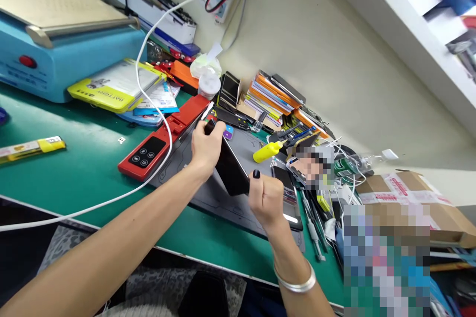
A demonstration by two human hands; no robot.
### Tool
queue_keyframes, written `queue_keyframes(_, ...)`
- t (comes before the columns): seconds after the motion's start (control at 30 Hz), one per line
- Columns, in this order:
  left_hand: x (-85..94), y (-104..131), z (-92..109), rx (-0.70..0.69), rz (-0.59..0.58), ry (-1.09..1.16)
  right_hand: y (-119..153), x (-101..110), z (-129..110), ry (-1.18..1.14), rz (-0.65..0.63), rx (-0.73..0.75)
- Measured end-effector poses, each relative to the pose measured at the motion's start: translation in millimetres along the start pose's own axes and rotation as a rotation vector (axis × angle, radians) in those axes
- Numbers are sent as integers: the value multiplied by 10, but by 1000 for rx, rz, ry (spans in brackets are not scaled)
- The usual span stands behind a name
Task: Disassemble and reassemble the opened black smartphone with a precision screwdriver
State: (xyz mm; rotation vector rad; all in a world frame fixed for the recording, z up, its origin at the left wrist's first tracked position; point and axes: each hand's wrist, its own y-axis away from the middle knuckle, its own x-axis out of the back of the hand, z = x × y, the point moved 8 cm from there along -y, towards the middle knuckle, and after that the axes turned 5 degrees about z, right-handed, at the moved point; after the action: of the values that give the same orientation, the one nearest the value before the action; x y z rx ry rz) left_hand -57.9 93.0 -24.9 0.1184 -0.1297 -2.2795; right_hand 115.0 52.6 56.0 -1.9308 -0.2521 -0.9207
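Note:
A black smartphone (230, 168) is held tilted above a grey work mat (208, 198) on the green bench. My left hand (204, 148) grips its far top end. My right hand (265, 198) is closed on its near lower corner, thumb on the edge. A silver bangle (295, 282) circles my right wrist. Another dark phone (286, 183) lies flat on the mat just right of my right hand.
A red device with buttons (156, 146) and a white cable (148, 104) lie left of the mat. A yellow-handled screwdriver (267, 151), stacked boxes (271, 96), a blue machine (63, 49), tweezers (312, 228) and a cardboard box (412, 198) crowd the bench.

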Motion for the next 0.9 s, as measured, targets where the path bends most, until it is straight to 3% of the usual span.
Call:
queue_keyframes(0.13,155,205,59,-95,-69,-167,99,178,-117,8,-79,93)
queue_keyframes(0.23,321,335,156,-236,-68,-183,187,156,-164,-13,-129,145)
queue_keyframes(0.37,318,456,214,-354,-103,-172,223,88,-126,-67,-162,185)
queue_keyframes(0.57,205,473,201,-343,-72,-219,227,66,39,-141,-135,113)
queue_keyframes(0.9,219,490,205,-337,-69,-256,236,-13,111,-267,-151,48)
